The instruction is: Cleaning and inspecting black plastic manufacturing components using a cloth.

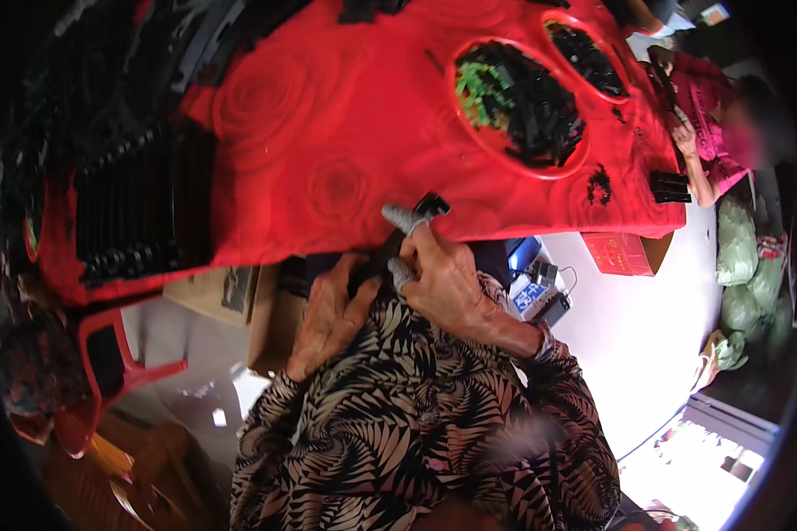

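Both my hands meet at the near edge of the red-covered table, around a long, narrow black plastic piece [432, 206]. My right hand [447, 279] wears grey finger covers on two fingers and is closed on the piece near its upper end, which juts out over the table edge. Lower down, my left hand [329, 310] curls round the piece's other end. Most of the piece is dark and hidden by my fingers, so its exact kind does not show.
A neat stack of black strips [137, 208] lies at the left. Two red basins [540, 174] at the right hold small black parts, some green. Another person [704, 133] works at the right end. A red chair [119, 363] and cardboard box [270, 332] stand lower left.
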A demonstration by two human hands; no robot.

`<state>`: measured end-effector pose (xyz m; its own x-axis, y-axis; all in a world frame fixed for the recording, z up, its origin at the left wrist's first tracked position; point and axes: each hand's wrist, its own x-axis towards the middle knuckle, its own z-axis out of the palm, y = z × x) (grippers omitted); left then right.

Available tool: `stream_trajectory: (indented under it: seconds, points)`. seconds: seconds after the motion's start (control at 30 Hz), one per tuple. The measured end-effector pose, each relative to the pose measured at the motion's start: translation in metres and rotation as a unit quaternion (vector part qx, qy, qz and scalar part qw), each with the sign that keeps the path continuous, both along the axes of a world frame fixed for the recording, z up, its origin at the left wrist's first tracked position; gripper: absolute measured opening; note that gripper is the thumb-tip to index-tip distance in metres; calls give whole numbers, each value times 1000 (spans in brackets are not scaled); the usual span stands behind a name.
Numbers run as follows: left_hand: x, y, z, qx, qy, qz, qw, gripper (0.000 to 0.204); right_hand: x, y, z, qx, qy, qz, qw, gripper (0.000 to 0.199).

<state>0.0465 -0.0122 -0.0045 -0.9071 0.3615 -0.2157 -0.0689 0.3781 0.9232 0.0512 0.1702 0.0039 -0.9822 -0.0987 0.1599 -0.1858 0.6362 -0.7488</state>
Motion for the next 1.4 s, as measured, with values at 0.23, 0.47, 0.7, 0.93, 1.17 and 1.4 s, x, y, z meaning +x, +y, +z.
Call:
stream_trajectory:
  seconds: [0.23,0.47,0.7,0.93,1.17,1.4]
  points:
    - [4,12,-3,-36,56,2,998,28,3,0,0,9,-46,14,999,70]
    - [6,13,-30,6,49,37,998,28,0,-1,2,-18,-6,-7,1000,57]
    - [4,14,-40,35,26,67,997,20,0,-3,-5,-31,-5,7,999,66]
    - [6,20,-24,-7,43,50,998,22,5,-7,-12,-20,30,-11,999,64]
    - [-1,21,3,-12,24,-15,1000,27,5,-7,-12,-42,22,-16,999,60]
    - [-3,16,-23,-52,-3,-19,998,31,5,-5,-9,-61,33,-14,998,58]
